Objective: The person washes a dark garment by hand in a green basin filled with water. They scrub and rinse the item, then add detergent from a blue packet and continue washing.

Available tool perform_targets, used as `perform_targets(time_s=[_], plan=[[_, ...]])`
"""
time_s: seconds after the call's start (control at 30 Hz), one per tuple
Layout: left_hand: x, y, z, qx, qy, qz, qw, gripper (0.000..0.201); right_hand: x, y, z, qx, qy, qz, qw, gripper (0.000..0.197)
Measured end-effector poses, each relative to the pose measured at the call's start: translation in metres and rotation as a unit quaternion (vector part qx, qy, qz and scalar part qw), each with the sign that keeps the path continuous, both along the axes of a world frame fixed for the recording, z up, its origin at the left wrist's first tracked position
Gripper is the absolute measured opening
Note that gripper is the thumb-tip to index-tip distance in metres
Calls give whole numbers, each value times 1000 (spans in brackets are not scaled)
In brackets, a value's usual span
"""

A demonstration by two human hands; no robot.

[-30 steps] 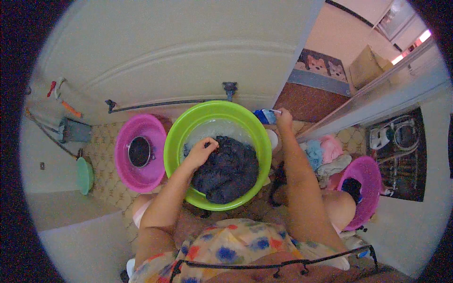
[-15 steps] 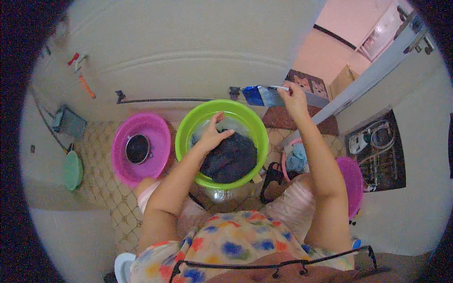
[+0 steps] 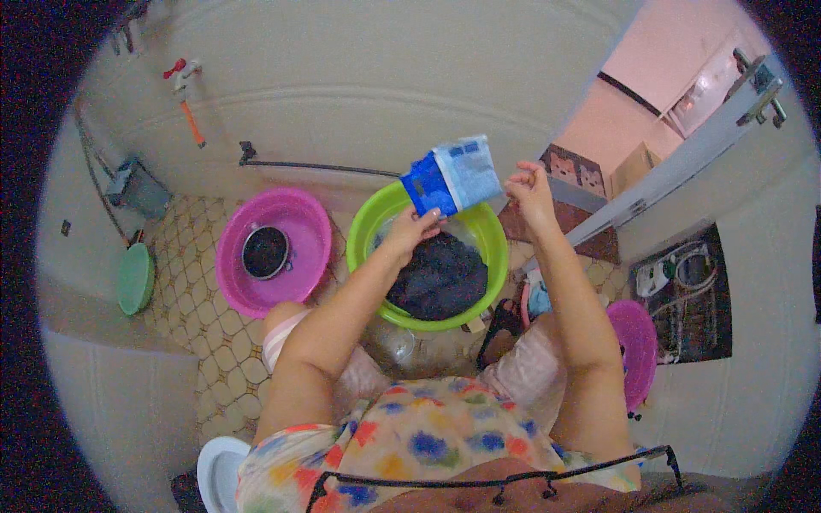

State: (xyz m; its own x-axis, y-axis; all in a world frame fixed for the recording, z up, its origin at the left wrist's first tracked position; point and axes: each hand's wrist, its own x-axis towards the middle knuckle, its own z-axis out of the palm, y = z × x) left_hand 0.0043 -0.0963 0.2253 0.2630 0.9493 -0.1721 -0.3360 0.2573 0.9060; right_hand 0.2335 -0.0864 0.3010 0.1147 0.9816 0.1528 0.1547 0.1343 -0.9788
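Observation:
My left hand [image 3: 412,232] pinches the lower edge of a blue and pale-blue plastic packet [image 3: 453,178], tilted over the far rim of a green basin [image 3: 366,299]. Just off the packet's right end, my right hand [image 3: 532,192] is raised with bent, parted fingers and nothing visible in it. Dark wet cloth [image 3: 440,278] is heaped in the green basin, with some whitish water showing near its far side.
Left of the green basin stands a pink basin [image 3: 227,274] holding a round dark item [image 3: 266,253]. At my right are a second pink basin [image 3: 634,350] and light-blue cloth [image 3: 539,295]. A door [image 3: 684,162] stands ajar; a wall tap [image 3: 181,77] is far left.
The packet has passed from my right hand to my left, which has risen from over the cloth. My right hand has come off it. The whole view has shifted slightly.

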Motion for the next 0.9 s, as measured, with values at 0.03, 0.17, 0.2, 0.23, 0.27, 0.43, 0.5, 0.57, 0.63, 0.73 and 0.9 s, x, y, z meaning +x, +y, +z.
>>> perform_targets(time_s=[0.03,0.17,0.2,0.23,0.27,0.43,0.5,0.57,0.63,0.73,0.9], plan=[[0,1,5,-3,-6,19,1000,30,5,1,-8,-33,-35,5,999,51],[-1,8,-7,13,-8,37,999,32,-12,-23,-11,-144,41,80,986,58],[3,8,-11,6,-15,37,999,32,-10,-23,-16,-144,68,71,985,57],[7,8,-16,-1,-21,38,999,33,-7,-22,-22,-144,95,62,983,56],[7,12,-20,-9,-26,38,999,33,-7,-17,-28,-144,123,52,980,55],[-3,11,-15,-37,7,31,999,32,-32,7,-42,-212,173,211,938,46],[0,17,-21,-42,37,29,998,31,-35,16,-48,-212,202,205,934,39],[6,18,-20,-37,51,41,997,30,-36,24,-57,-220,225,218,924,36],[12,17,-19,-25,39,30,999,32,-36,28,-64,-225,240,211,921,34],[13,20,-12,19,154,-24,988,38,-32,34,-56,-211,218,166,938,33],[-20,14,-56,312,647,-64,693,48,-10,60,-79,-77,11,62,995,39]])
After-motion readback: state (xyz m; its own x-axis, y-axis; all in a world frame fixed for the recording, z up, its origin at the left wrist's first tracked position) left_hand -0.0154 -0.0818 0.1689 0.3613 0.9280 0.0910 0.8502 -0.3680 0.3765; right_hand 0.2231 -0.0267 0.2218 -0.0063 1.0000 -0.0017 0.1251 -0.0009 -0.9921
